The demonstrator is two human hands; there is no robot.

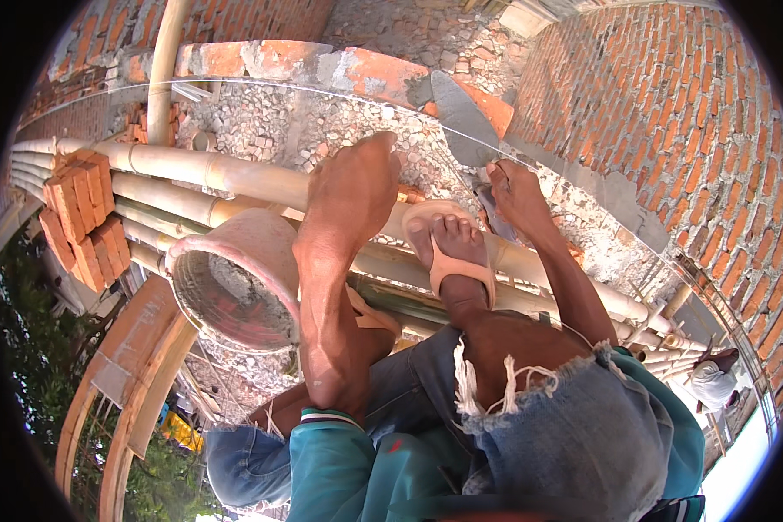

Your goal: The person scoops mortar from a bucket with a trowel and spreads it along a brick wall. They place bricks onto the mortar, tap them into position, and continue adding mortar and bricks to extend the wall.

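Observation:
My right hand (520, 198) is closed on a trowel, whose grey, mortar-smeared blade (463, 122) lies over the brick course beyond it. The handle is mostly hidden by the fingers. Left of it, my left hand (354, 184) is curled above the bamboo poles (226, 172), its back turned up; whatever its fingers hold is hidden. A taut white string (357, 94) runs along the low brick wall (339, 71), passing over the blade. Beside my left forearm a round bucket (183, 261) leans, with grey mortar (244, 283) inside.
My sandalled foot (452, 248) rests on the bamboo poles between my arms. Red bricks (78, 204) are stacked at the left end of the poles. An upright bamboo pole (165, 78) stands behind. Rubble covers the ground beyond, and a tall brick wall (670, 113) rises at right.

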